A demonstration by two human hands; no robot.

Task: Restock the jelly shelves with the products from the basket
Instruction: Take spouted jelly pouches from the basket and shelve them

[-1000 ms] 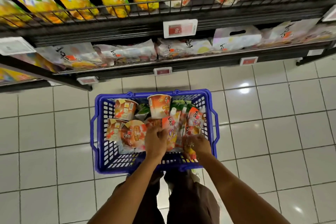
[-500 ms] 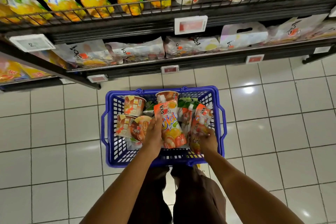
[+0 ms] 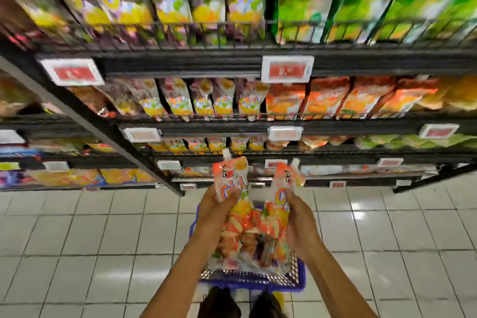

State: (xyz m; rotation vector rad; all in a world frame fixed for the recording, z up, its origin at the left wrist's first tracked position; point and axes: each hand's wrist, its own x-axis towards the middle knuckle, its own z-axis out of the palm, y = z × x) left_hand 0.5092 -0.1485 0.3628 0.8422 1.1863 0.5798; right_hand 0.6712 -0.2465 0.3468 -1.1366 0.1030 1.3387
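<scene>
One jelly pouch is clasped in our left hand and a second jelly pouch in our right hand, two in all, fingers curled round each, both upright with spouts up and side by side. Straight below our grip sits one blue basket on the tiled floor, its packets too blurred to count. Beyond the pouch tops we count four shelf tiers of standing bags, with two large red price tags on the highest rail

Nothing read clearly: orange lettering on the left pouch, the right pouch and the twelve-o'clock price tag was blurred.
</scene>
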